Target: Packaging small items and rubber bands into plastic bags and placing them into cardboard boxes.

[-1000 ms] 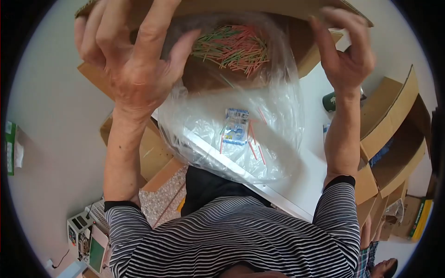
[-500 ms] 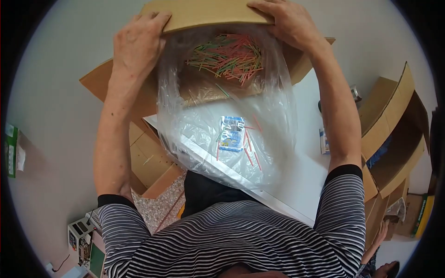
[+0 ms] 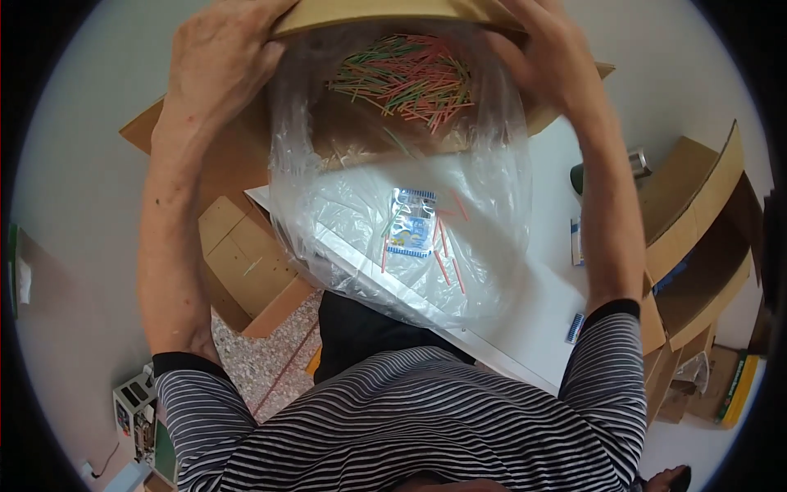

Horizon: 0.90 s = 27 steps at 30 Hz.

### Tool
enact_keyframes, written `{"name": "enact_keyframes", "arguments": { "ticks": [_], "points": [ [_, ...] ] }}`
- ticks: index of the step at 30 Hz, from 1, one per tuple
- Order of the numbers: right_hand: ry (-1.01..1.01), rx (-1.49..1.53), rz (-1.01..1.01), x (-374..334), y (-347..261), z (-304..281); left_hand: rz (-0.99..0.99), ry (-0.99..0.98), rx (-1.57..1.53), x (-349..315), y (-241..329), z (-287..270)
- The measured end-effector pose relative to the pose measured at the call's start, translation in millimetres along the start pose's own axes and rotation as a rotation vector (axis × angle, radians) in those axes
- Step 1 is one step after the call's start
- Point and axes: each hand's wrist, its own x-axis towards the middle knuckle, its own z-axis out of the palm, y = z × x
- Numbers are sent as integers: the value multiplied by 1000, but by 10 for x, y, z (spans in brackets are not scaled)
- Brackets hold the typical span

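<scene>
My left hand grips the left end of a raised cardboard box's edge, its fingertips partly cut off by the picture's top. At the right end, my right hand holds the same edge, somewhat blurred. A clear plastic bag hangs out of the box and spreads toward me over a white tabletop. Deep inside lies a heap of thin red, green and yellow sticks. Nearer to me, several loose sticks surround a blue-and-white packet, seen at the bag; whether it is inside or beneath, I cannot tell.
Another open cardboard box stands at the right, with something blue inside. A small blue packet lies by my right forearm, and a metal-ended cylinder beyond it. Low at left are a cardboard carton and a device.
Both hands and the box edge have moved up in view, and the hands are farther apart. The stick heap has shifted and spread slightly. A small blue packet now shows beside my right forearm.
</scene>
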Motion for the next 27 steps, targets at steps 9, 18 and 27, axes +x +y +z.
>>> {"name": "enact_keyframes", "arguments": {
  "ticks": [9,18,27],
  "points": [
    [368,69,-355,-431,-475,554,-74,15,105,-86,-6,-29],
    [37,-223,200,-949,748,1588,233,427,39,-402,404,100],
    [-403,-223,288,-106,1107,1329,-4,-250,-633,-275,648,1359]
  ]
}}
